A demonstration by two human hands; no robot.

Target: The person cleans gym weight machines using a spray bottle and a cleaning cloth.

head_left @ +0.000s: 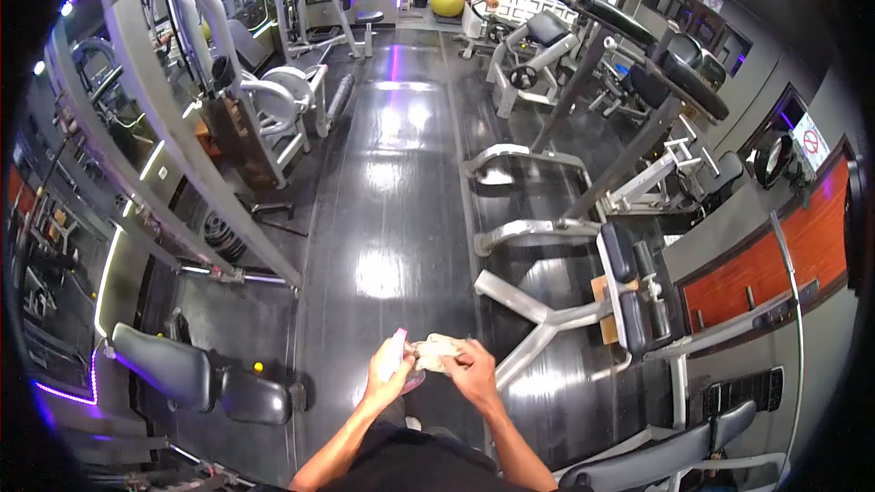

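Both of my hands are close together in front of my body, above the dark floor. My left hand is closed around a white and pink object, which may be a spray bottle; its kind is not clear. A clear pinkish part shows just below, between the hands. My right hand pinches a pale cream cloth, bunched up and reaching over to the left fingers. The fingers of my left hand are partly hidden.
A glossy black floor runs ahead between gym machines. On the left stands a padded black bench with a small yellow ball by it. A grey Y-shaped machine frame is near on the right. Yellow exercise balls are at the far end.
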